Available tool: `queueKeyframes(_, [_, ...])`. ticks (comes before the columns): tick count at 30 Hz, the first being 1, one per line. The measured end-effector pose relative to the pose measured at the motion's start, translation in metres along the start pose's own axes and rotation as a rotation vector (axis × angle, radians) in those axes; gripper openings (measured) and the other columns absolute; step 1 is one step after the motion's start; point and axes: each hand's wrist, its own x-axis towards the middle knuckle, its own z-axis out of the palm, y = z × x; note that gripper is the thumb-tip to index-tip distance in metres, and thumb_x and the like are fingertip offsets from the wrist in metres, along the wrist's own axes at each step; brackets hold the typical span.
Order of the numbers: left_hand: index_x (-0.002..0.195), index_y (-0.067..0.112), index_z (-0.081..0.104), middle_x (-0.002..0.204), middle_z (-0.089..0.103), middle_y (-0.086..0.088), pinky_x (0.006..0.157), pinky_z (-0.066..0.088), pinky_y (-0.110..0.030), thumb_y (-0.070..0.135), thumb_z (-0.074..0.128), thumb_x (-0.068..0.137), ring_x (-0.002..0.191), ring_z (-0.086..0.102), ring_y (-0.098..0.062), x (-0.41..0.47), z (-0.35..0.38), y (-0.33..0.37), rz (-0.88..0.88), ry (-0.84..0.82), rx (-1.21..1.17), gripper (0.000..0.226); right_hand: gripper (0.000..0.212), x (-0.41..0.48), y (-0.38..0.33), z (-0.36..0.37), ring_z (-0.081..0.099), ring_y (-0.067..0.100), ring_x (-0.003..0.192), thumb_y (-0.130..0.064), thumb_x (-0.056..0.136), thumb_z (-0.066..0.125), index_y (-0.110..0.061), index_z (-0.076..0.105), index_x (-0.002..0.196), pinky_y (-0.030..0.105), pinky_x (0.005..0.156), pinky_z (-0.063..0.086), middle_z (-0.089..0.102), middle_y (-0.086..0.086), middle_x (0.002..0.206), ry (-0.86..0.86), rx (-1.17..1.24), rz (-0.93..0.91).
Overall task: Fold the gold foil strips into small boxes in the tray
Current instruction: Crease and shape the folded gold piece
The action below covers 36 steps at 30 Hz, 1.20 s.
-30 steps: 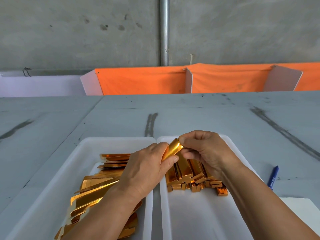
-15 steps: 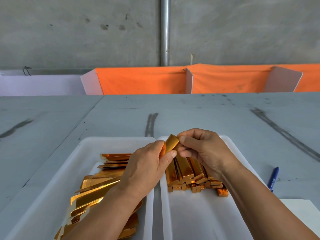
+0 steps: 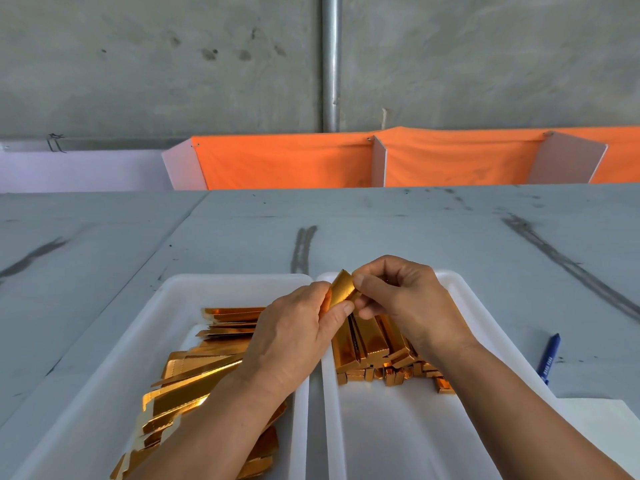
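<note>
A gold foil strip [image 3: 341, 289], partly folded, is held upright above the gap between two white trays. My left hand [image 3: 294, 334] grips its lower part with thumb and fingers. My right hand [image 3: 398, 299] pinches its upper end with curled fingers. The left tray [image 3: 180, 296] holds a pile of flat gold strips [image 3: 194, 375]. The right tray [image 3: 460, 299] holds a stack of folded gold boxes [image 3: 377, 355], partly hidden behind my right hand.
A blue pen [image 3: 549, 358] lies on the grey table right of the right tray, with a white sheet [image 3: 602, 420] below it. Orange cloth panels [image 3: 287, 161] stand along the table's far edge before a concrete wall.
Both hands have lifted the strip slightly and turned it more upright. My right fingers have shifted up onto its top end.
</note>
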Motion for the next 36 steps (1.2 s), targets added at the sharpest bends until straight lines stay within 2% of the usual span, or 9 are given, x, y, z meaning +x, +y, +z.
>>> queueKeyframes(4, [0.103,0.024,0.052,0.066,0.038,0.018,0.052,0.028,-0.010,0.060,0.032,0.087,0.058,0.046,-0.004,0.001,0.001,-0.001,-0.006,0.013,0.032,0.044,0.008,0.001,0.002,0.001,0.070,0.014,0.062,-0.021,0.092,0.068,-0.023,0.076,0.096,0.023,0.068,0.058,0.074,0.003,0.072,0.000,-0.027,-0.021])
queueKeyframes(10, [0.106,0.022,0.053,0.066,0.036,0.018,0.051,0.027,-0.012,0.057,0.037,0.091,0.059,0.044,-0.004,0.001,0.001,-0.002,0.011,-0.002,0.049,0.041,0.006,0.001,0.003,-0.001,0.068,0.009,0.058,-0.018,0.090,0.071,-0.020,0.076,0.090,0.013,0.060,0.052,0.073,0.001,0.069,0.012,-0.060,-0.030])
queueKeyframes(16, [0.107,0.023,0.054,0.073,0.042,0.015,0.056,0.029,-0.012,0.056,0.040,0.093,0.066,0.047,-0.008,0.002,0.000,-0.003,0.025,-0.029,0.043,0.038,0.021,0.001,0.003,0.000,0.070,0.012,0.061,-0.016,0.096,0.063,-0.033,0.069,0.107,0.020,0.070,0.058,0.071,0.009,0.076,-0.043,-0.090,-0.023])
queueKeyframes(21, [0.114,0.026,0.053,0.083,0.049,0.013,0.060,0.033,-0.014,0.057,0.039,0.094,0.073,0.050,-0.008,0.002,-0.002,-0.006,0.046,-0.036,0.070,0.040,0.015,0.001,0.004,-0.002,0.070,0.012,0.060,-0.017,0.096,0.062,-0.028,0.069,0.102,0.032,0.073,0.058,0.071,0.010,0.075,-0.076,-0.120,-0.022])
queueKeyframes(25, [0.113,0.027,0.052,0.083,0.050,0.013,0.061,0.036,-0.016,0.059,0.035,0.092,0.072,0.051,-0.007,0.002,-0.003,-0.006,0.040,-0.051,0.058,0.042,0.013,0.003,0.002,-0.004,0.069,0.015,0.060,-0.015,0.096,0.063,-0.025,0.071,0.101,0.021,0.065,0.056,0.069,0.008,0.071,-0.104,-0.054,0.000])
queueKeyframes(28, [0.119,0.030,0.049,0.089,0.051,0.013,0.062,0.035,-0.014,0.060,0.032,0.091,0.077,0.051,-0.006,0.002,-0.002,-0.008,0.054,-0.058,0.079,0.044,0.009,0.004,0.003,-0.005,0.063,0.016,0.061,-0.017,0.095,0.065,-0.020,0.072,0.098,0.022,0.061,0.053,0.066,0.007,0.072,-0.105,-0.020,0.026])
queueKeyframes(32, [0.135,0.034,0.044,0.112,0.051,0.011,0.083,0.032,-0.016,0.062,0.034,0.089,0.104,0.046,-0.007,0.003,0.000,-0.009,0.084,-0.057,0.150,0.055,0.001,0.005,0.003,-0.005,0.057,0.009,0.055,-0.009,0.093,0.066,-0.010,0.066,0.093,0.019,0.053,0.049,0.060,0.002,0.064,-0.121,-0.063,0.025])
queueKeyframes(34, [0.144,0.034,0.035,0.136,0.040,0.006,0.100,0.030,-0.026,0.065,0.043,0.085,0.125,0.033,-0.012,0.006,-0.003,-0.010,0.040,0.043,0.176,0.067,0.001,0.005,0.004,-0.005,0.058,0.009,0.052,-0.008,0.093,0.066,-0.008,0.065,0.093,0.018,0.052,0.048,0.063,0.005,0.064,-0.092,-0.011,0.034])
queueKeyframes(36, [0.147,0.031,0.030,0.144,0.028,0.002,0.103,0.033,-0.035,0.066,0.053,0.077,0.133,0.028,-0.019,0.008,-0.007,-0.010,-0.045,0.219,0.140,0.081,0.001,0.006,0.003,-0.007,0.062,0.012,0.052,-0.008,0.094,0.064,-0.008,0.064,0.095,0.018,0.053,0.051,0.068,0.009,0.067,-0.045,0.080,0.055])
